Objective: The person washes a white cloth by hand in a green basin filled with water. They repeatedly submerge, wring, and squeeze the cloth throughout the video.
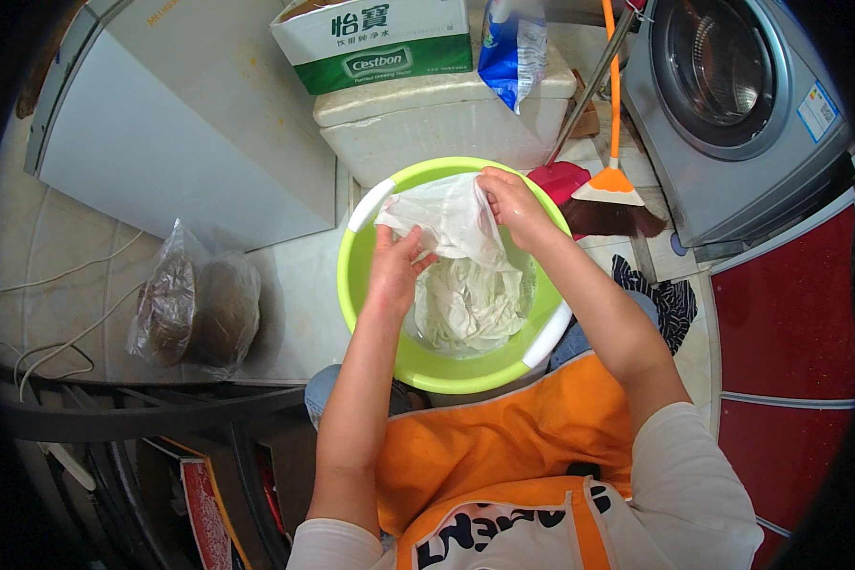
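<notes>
A lime-green plastic basin [370, 285] with white handles stands on the floor in front of my knees. Wet white cloth [470, 306] lies bunched in shallow, slightly sudsy water at its bottom. One part of white fabric [445, 214] is lifted above the water and spread between my hands. My right hand [513, 203] pinches its upper right corner near the far rim. At the left edge of the fabric, my left hand [399, 267] grips it with thumb and fingers. Where the raised fabric meets the bunched cloth, I cannot tell whether they are one piece.
Behind the basin stands a foam box [442, 135] bearing a Cestbon carton [377, 50] and a blue-and-white bag [513, 50]. A broom [613, 192] and red dustpan [559, 182] lean nearby. A washing machine [727, 78] stands right, a plastic-wrapped bundle [196, 306] left.
</notes>
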{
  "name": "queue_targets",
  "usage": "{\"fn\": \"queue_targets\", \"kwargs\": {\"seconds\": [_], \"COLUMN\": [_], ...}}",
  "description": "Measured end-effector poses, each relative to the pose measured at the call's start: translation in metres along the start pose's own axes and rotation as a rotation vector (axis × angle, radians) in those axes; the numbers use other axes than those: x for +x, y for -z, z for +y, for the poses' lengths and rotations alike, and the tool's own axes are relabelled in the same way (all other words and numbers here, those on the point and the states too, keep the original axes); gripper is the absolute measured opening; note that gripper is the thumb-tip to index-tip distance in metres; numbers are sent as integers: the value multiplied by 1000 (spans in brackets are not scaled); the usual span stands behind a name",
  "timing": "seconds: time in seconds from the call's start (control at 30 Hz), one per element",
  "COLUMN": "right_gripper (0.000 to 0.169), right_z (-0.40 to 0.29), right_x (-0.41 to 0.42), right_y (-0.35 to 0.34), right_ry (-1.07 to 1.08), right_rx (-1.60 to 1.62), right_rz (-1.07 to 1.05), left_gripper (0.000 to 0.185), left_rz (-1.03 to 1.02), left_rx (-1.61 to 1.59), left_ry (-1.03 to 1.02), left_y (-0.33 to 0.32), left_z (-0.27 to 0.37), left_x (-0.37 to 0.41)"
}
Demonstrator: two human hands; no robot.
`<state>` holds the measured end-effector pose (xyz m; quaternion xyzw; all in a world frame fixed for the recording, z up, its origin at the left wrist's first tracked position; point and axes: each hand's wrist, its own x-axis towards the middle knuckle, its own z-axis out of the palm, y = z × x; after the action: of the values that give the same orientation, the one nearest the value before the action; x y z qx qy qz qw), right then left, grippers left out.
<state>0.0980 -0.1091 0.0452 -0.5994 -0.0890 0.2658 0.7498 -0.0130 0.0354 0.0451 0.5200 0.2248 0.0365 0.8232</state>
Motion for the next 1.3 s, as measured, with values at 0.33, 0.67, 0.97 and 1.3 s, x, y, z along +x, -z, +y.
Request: {"fn": "queue_targets", "kwargs": {"seconds": [0.33,0.67,0.97,1.3], "right_gripper": [15,17,17,19], "right_z": [-3,-6,-5,11], "right_x": [5,2,7,23], "right_y": [7,5,9,23], "right_ry": [123,151,233,353], "right_rx": [85,75,122,-184], "right_rz": [134,92,185,272], "left_gripper": [33,28,15,28], "left_rz": [-64,-180,-170,195], "left_rx": [-53,-46,264,199], "left_ry": [35,162,191,-247], "left_y": [1,2,2,6], "left_z": [-4,0,-11,-7], "left_x": [4,2,1,8]}}
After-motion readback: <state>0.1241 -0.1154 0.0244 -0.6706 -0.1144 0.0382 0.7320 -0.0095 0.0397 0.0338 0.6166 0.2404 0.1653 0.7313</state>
